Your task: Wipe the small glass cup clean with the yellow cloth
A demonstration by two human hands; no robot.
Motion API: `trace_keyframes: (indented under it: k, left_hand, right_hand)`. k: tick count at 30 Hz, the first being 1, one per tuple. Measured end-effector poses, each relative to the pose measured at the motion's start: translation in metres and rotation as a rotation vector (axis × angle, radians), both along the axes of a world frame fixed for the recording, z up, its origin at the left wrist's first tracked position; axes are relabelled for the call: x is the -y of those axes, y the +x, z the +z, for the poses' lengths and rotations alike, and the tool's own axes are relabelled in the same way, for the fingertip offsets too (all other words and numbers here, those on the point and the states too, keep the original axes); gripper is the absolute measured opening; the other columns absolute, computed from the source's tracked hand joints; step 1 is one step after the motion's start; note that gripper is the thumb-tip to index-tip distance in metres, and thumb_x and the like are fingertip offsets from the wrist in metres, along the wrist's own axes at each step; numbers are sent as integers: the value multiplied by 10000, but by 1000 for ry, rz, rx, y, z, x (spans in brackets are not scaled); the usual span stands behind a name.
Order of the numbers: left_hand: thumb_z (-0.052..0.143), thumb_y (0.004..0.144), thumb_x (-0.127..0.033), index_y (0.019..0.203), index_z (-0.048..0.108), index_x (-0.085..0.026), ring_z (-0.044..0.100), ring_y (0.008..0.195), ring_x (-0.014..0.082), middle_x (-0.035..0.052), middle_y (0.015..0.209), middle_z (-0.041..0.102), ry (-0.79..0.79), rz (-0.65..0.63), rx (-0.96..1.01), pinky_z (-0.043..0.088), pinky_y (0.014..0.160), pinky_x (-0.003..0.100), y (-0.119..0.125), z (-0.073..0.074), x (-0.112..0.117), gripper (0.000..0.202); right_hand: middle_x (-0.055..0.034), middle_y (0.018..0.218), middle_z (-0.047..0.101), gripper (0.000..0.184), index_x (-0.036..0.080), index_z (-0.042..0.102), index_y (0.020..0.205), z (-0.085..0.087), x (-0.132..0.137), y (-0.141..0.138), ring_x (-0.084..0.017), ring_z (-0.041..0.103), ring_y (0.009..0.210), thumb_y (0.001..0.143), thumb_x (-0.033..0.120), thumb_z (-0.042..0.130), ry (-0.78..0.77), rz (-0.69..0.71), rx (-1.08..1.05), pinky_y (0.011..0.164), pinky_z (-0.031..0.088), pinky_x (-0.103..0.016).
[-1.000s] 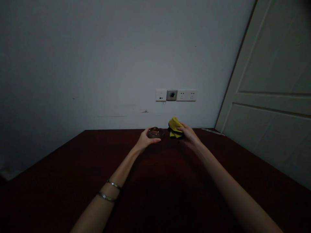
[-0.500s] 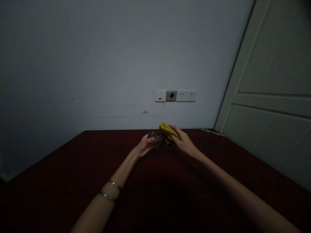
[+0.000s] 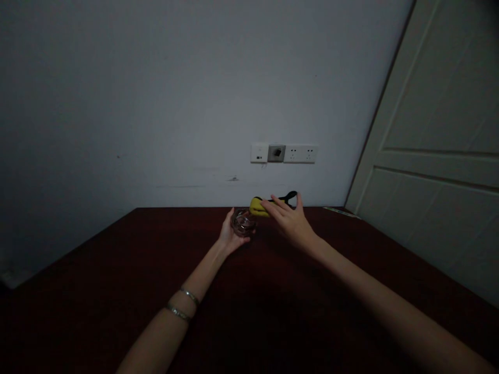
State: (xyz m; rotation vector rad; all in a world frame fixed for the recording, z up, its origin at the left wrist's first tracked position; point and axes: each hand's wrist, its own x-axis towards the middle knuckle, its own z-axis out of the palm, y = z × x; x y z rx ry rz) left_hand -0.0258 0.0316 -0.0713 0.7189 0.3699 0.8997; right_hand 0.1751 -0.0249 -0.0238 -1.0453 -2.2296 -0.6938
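Observation:
My left hand [image 3: 229,237] grips a small clear glass dish [image 3: 244,222], tilted so its inside faces me, held just above the dark red table [image 3: 117,270]. My right hand [image 3: 290,221] holds a yellow cloth with a dark underside [image 3: 258,205] under its fingers, and the cloth's yellow end touches the dish's upper right rim. A dark strip of the cloth sticks out past my fingers to the right. Two thin bracelets sit on my left wrist.
A grey wall stands behind the table with a row of white sockets and a grey switch plate [image 3: 284,153]. A white panelled door [image 3: 436,150] stands at the right. A thin pale strip [image 3: 338,210] lies on the table's far right corner.
My right hand brought the yellow cloth leftward from beside the dish up against it. My left hand tipped the dish up toward me and lifted it slightly.

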Motion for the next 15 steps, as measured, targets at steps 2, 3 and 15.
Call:
trace_keyframes:
  k: [2,3,15]
  left_hand:
    - [344,842,-606,988,614,-126,649,576,242,146,824,683,-31,-9,-21,428,367,265,0,0,1,569]
    - [354,832,-614,967,616,-124,644,554,243,138,794,682,-52,-2,-38,426,358,270,0,0,1,571]
    - [472,729,-609,701,587,-167,606,432,266,73,519,615,-14,-186,-241,357,277,274,2,-3,1,457]
  right_hand:
    - [-105,1353,500,456,222,355,1361,2,-1,-4,-290,390,1303,915,124,373,77,44,163,1003,28,-740]
    - [-108,1354,497,435,204,374,1352,3,-2,-6,-283,397,1299,923,135,377,111,75,233,1028,69,-713]
    - [-53,1360,503,393,208,483,1276,29,-6,-18,-133,374,1315,895,118,457,-180,558,529,1107,281,-385]
